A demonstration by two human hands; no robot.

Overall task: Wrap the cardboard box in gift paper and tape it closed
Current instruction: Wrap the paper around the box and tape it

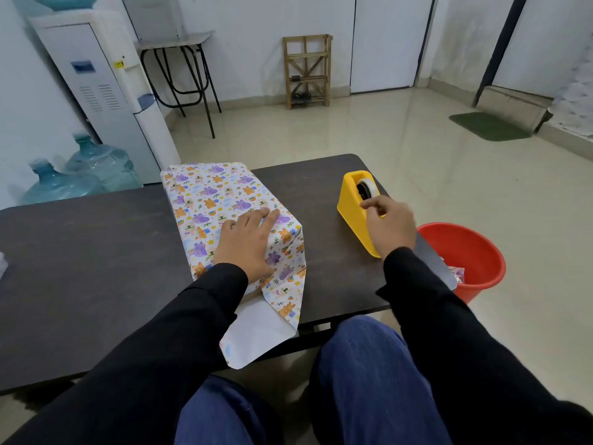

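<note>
**Taping the seam one-handed: don't let go of the paper**

The box [208,200] sits in the middle of the dark table [96,252], already covered in the cartoon-print gift paper [288,252]. The near end isn't closed yet. A loose flap [260,332] hangs over the table edge with its white underside showing.

The left hand [248,244] is spread flat on top of the box, fingers straight, pressing the paper down. The right hand [390,226] is over at the yellow tape dispenser [351,203], just beside the box. Its fingers are curled, and thumb and forefinger are pinched together at the loose end of the tape [365,187] by the cutter. The strip itself is too thin for me to make out.

My take on doing this bit well:

- Keep that left palm planted. If it lifts, the overlap will probably spring open and the wrap goes slack.
- Pull the tape out straight, then snap it down across the cutter. The dispenser looks heavy enough to stay put, but I'm guessing.
- Take a short piece, since long ones curl back and stick to themselves.
- Lay it across the seam right next to the left fingertips and rub outward.

There's a red bucket [465,252] on the floor to the right for scraps.
</note>
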